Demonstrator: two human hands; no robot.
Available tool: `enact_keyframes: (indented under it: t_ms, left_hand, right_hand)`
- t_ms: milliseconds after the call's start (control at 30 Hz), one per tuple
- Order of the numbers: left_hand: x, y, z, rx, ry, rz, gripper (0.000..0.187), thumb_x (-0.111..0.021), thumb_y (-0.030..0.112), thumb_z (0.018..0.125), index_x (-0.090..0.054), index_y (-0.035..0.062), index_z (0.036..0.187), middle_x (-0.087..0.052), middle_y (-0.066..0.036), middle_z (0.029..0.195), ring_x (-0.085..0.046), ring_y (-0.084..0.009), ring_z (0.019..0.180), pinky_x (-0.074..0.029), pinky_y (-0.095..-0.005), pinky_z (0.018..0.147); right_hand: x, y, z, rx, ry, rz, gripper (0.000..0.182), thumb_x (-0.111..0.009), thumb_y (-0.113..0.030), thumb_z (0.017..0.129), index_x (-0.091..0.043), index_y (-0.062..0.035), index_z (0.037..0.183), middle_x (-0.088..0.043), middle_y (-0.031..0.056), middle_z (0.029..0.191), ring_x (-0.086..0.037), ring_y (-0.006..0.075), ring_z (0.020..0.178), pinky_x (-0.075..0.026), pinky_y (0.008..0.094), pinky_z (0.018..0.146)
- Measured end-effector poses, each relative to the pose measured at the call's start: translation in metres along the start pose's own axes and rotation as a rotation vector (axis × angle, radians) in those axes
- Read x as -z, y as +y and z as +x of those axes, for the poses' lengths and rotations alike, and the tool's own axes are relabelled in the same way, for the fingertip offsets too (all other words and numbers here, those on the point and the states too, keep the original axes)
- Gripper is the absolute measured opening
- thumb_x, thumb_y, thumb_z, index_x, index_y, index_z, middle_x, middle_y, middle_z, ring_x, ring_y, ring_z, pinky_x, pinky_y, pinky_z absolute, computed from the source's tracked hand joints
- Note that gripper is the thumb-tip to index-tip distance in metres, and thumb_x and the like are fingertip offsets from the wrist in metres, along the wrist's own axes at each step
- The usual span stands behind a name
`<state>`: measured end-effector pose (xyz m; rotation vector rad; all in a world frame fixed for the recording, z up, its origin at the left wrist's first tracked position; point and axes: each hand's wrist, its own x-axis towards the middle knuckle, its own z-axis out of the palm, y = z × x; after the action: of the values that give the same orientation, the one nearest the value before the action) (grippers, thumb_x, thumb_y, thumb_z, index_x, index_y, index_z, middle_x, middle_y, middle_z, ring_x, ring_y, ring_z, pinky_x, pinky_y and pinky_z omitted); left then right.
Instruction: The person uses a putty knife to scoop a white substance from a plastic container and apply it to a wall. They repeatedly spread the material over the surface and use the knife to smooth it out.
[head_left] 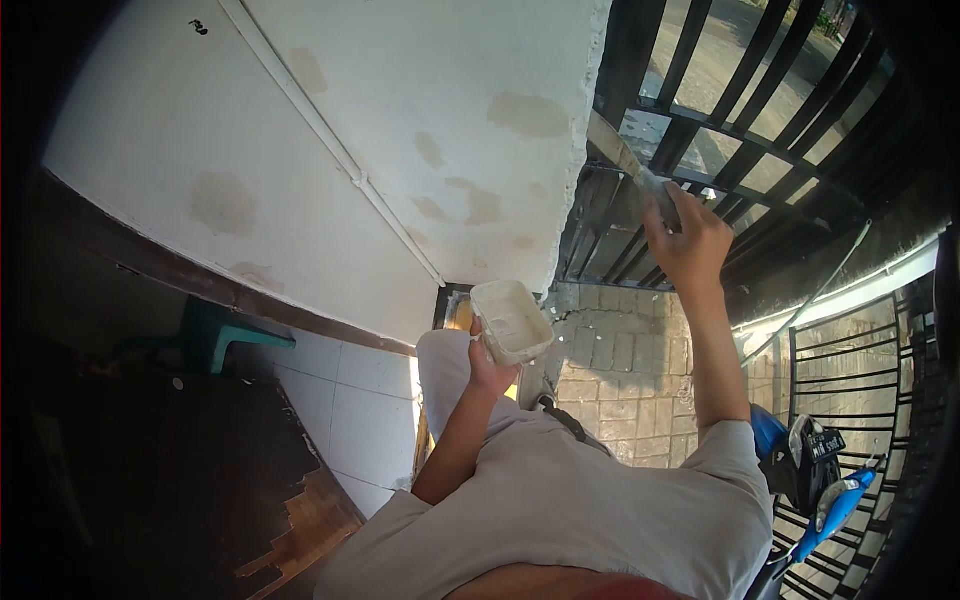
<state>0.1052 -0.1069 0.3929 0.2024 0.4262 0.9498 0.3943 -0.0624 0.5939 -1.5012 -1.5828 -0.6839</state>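
My left hand (pixel 489 366) is closed on the side of a shallow, off-white rectangular container (pixel 511 321), which has pale residue inside. Raised at the upper right, my right hand (pixel 690 232) is closed round the handle of a putty knife (pixel 622 152). The knife's blade points up and left, close to the rough edge of the white wall (pixel 440 120). Whether the blade touches that edge, I cannot tell. Several brownish patches mark the wall.
A black barred gate (pixel 745 125) stands behind my right hand. Brick paving (pixel 620 400) lies below. At the lower right is a blue and black motorbike (pixel 835 515). To the left are a green plastic chair (pixel 225 340) and a dark, peeling wooden surface (pixel 190 480).
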Motion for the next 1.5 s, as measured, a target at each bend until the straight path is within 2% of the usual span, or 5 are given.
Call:
enact_keyframes:
  t_ms: [400, 633, 967, 1167, 1500]
  left_hand:
    - [0.023, -0.006, -0.005, -0.009, 0.108, 0.039, 0.075, -0.043, 0.071, 0.097, -0.042, 0.0217, 0.153, -0.050, -0.007, 0.150, -0.051, -0.0359, 0.135, -0.043, -0.0701, 0.104]
    - [0.030, -0.010, 0.001, 0.024, 0.102, 0.021, 0.074, -0.043, 0.070, 0.097, -0.042, 0.0213, 0.153, -0.050, -0.008, 0.150, -0.051, -0.0364, 0.135, -0.041, -0.0716, 0.105]
    - [0.015, -0.010, -0.002, -0.037, 0.095, 0.025, 0.076, -0.043, 0.071, 0.097, -0.041, 0.0204, 0.154, -0.049, -0.009, 0.151, -0.050, -0.0368, 0.136, -0.040, -0.0725, 0.105]
    - [0.021, -0.020, -0.001, 0.022, 0.068, -0.019, 0.075, -0.046, 0.069, 0.097, -0.042, 0.0201, 0.153, -0.049, -0.008, 0.151, -0.047, -0.0353, 0.138, -0.038, -0.0670, 0.110]
    - [-0.007, -0.023, -0.015, -0.023, 0.094, 0.007, 0.077, -0.046, 0.070, 0.097, -0.040, 0.0195, 0.154, -0.048, -0.007, 0.152, -0.047, -0.0327, 0.139, -0.039, -0.0605, 0.112]
  right_hand:
    - [-0.062, 0.059, 0.028, -0.207, -0.191, 0.080, 0.034, -0.074, -0.038, 0.090, -0.076, -0.0071, 0.105, -0.074, 0.0137, 0.091, -0.071, 0.0382, 0.084, -0.056, 0.0455, 0.074]
    - [0.036, 0.055, -0.013, -0.266, -0.111, 0.122, 0.029, -0.076, -0.026, 0.091, -0.074, 0.0013, 0.099, -0.070, 0.0175, 0.071, -0.071, 0.0327, 0.062, -0.052, 0.0372, 0.058]
    - [-0.061, -0.028, 0.012, -0.018, -0.284, 0.230, 0.026, -0.073, -0.029, 0.092, -0.068, -0.0047, 0.100, -0.069, 0.0140, 0.068, -0.068, 0.0363, 0.060, -0.053, 0.0438, 0.054]
    - [-0.046, 0.006, 0.020, 0.006, -0.094, 0.181, 0.026, -0.074, -0.028, 0.091, -0.071, -0.0045, 0.101, -0.070, 0.0150, 0.068, -0.068, 0.0354, 0.058, -0.053, 0.0415, 0.053]
    - [-0.022, -0.037, 0.022, 0.007, -0.215, 0.344, 0.028, -0.075, -0.029, 0.091, -0.073, -0.0034, 0.102, -0.069, 0.0161, 0.067, -0.068, 0.0354, 0.059, -0.052, 0.0406, 0.053]
